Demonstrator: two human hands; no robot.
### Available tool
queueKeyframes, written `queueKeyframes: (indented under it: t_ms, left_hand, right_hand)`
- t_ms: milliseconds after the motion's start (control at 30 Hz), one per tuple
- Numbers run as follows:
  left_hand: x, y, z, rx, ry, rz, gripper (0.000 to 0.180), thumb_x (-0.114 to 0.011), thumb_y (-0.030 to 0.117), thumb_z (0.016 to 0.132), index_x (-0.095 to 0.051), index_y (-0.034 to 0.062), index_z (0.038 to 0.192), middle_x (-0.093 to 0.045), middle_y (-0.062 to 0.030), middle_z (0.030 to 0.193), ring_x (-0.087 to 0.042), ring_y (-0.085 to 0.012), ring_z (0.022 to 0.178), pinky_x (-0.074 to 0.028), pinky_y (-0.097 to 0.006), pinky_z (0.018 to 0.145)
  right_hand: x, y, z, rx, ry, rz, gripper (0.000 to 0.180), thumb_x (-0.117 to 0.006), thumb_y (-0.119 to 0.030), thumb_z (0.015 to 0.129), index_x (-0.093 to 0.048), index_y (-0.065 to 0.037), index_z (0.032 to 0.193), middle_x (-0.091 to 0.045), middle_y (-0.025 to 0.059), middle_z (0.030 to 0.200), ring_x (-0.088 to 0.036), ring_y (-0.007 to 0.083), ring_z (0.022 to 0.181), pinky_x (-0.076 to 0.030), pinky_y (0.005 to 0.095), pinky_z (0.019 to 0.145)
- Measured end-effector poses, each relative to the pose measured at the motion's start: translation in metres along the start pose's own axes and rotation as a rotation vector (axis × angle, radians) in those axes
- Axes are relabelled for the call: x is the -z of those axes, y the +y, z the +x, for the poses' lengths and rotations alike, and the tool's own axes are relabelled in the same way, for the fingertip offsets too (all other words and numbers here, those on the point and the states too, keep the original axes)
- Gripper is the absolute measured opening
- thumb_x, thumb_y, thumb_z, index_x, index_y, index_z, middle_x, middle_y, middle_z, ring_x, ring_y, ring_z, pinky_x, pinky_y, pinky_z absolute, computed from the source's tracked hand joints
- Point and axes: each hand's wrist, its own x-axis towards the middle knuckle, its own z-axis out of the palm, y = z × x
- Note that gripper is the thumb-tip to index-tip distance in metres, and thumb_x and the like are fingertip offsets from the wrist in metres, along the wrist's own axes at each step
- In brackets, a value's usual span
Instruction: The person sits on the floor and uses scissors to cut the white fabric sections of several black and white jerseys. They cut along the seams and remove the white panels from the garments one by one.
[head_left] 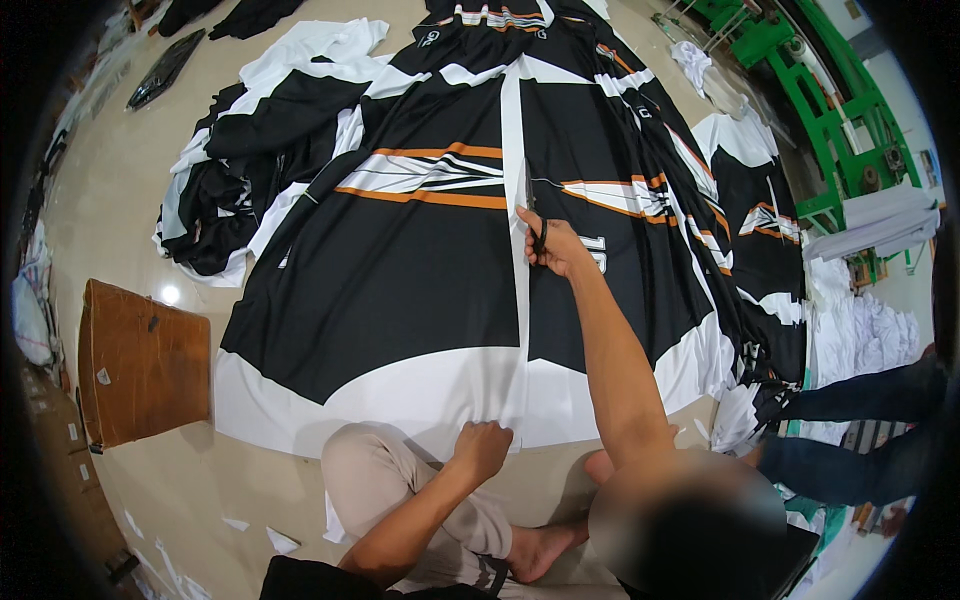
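a brown cardboard sheet (pixel 140 360) lies on the floor at the left. beside it a big black cloth (pixel 400 270) with white and orange stripes is spread flat, more cloth bunched at its upper left. the left hand (pixel 484 447) is closed, pinching the cloth's white near edge by the knee. the right hand (pixel 556 247), arm stretched out, grips scissors (pixel 531 205) on the white centre strip. a green metal frame (pixel 825 110) stands far right.

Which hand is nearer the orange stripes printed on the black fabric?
Right. The right hand holds scissors just below the orange stripes; the left hand grips the fabric's white near edge.
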Motion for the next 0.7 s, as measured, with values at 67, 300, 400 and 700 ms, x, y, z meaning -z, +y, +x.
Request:
queueKeyframes:
  t_ms: [67, 300, 400, 700]
  left_hand:
    - [0.001, 0.0, 0.0, 0.001, -0.002, -0.002, 0.019, -0.054, 0.009, 0.087, -0.068, 0.0094, 0.1, -0.07, -0.0131, 0.094, -0.07, -0.033, 0.09, -0.053, -0.047, 0.082]
    - [-0.005, 0.0, 0.0, -0.009, 0.021, 0.02, 0.017, -0.055, 0.011, 0.088, -0.067, 0.0105, 0.1, -0.07, -0.0109, 0.094, -0.07, -0.0308, 0.091, -0.052, -0.047, 0.08]
    - [-0.004, 0.0, -0.001, -0.016, 0.047, 0.011, 0.016, -0.055, 0.012, 0.088, -0.067, 0.0107, 0.099, -0.07, -0.0106, 0.093, -0.07, -0.0302, 0.091, -0.052, -0.046, 0.079]
    - [-0.004, 0.0, -0.004, -0.004, 0.073, 0.033, 0.013, -0.054, 0.013, 0.088, -0.066, 0.01, 0.093, -0.07, -0.0125, 0.09, -0.07, -0.0314, 0.089, -0.053, -0.046, 0.08]
  right_hand:
    - [-0.002, -0.005, -0.002, -0.029, -0.012, 0.023, 0.051, -0.084, -0.05, 0.08, -0.055, -0.009, 0.075, -0.054, 0.0032, 0.063, -0.059, 0.018, 0.052, -0.048, 0.0299, 0.047]
    - [0.004, -0.028, 0.021, -0.026, -0.005, 0.035, 0.054, -0.083, -0.055, 0.079, -0.056, -0.009, 0.075, -0.054, 0.0038, 0.062, -0.059, 0.018, 0.053, -0.049, 0.0302, 0.048]
    - [0.007, -0.022, 0.03, 0.039, -0.009, -0.059, 0.057, -0.082, -0.059, 0.078, -0.056, -0.009, 0.075, -0.054, 0.0039, 0.063, -0.058, 0.0177, 0.054, -0.049, 0.0307, 0.048]
    - [-0.001, -0.047, 0.039, -0.006, -0.038, 0.071, 0.055, -0.082, -0.058, 0.078, -0.054, -0.011, 0.073, -0.053, 0.0021, 0.063, -0.055, 0.0153, 0.053, -0.048, 0.0282, 0.049]
